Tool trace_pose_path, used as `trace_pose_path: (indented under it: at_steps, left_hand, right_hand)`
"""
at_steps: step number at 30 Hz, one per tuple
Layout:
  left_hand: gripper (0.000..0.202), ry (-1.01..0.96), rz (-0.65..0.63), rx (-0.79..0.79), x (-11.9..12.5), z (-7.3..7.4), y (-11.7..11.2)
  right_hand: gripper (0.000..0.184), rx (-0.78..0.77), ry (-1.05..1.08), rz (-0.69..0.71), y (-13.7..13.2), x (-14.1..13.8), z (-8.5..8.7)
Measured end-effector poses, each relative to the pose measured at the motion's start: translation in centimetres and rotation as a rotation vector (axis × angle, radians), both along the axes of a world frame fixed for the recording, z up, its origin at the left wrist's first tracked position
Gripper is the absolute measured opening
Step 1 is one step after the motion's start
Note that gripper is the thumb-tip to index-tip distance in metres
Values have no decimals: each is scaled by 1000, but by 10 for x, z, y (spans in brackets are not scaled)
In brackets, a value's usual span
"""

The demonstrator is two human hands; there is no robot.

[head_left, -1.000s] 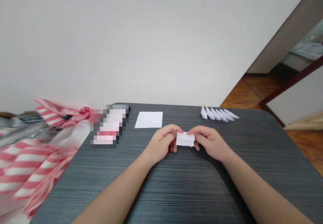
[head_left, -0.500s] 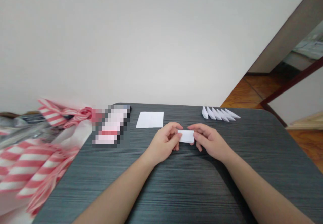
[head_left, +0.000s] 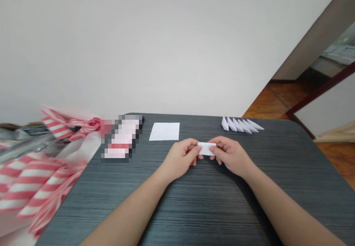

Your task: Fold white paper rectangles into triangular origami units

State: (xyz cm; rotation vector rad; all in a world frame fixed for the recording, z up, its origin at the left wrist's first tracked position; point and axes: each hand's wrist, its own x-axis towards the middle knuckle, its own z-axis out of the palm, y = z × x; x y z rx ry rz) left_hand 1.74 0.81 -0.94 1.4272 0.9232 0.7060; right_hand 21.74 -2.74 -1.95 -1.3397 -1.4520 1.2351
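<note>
A small folded strip of white paper [head_left: 206, 149] is pinched between my left hand [head_left: 180, 158] and my right hand [head_left: 230, 156], thumbs on top and fingers beneath. Both hands hover low over the dark grey wood-grain table [head_left: 210, 201]. Beyond them lies a flat square sheet of white paper [head_left: 164, 131], nearest my left hand and not touched. A row of several small folded white paper triangles [head_left: 240, 125] stands at the far edge, up and to the right of my right hand.
A pixelated, obscured pink and white object [head_left: 122, 139] lies at the table's far left. Beyond the left edge is a red-and-white striped bag [head_left: 33, 179]. A white wall rises behind the table, and an orange wood floor [head_left: 280, 98] shows to the right.
The paper has been folded narrower, from a wider piece to a slim strip. My hands have drawn closer together, and my right thumb now rests on the strip.
</note>
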Motion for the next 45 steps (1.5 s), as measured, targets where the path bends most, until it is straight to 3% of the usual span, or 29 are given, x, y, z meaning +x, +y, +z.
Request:
trace_pose_path:
  at_steps: [15,22,29,37,45]
  left_hand:
    - [20,27,2,29,0,-1,1]
    - [29,136,-39,139,-3,1,1]
    - [27,228,-109,260,-3,10,-2]
    - [28,282,-190,370,-5,7,-2]
    - [28,295,-214,399,-5,9,-2]
  right_hand:
    - [22,14,-19,-21,0,-1,2]
    - [21,36,-76,-32,0,1,0]
    - [14,186,-223,35,0,-6,12]
    - [9,317,-276,78,2,-8,16]
    - [10,314,-262,69,1,-9,17]
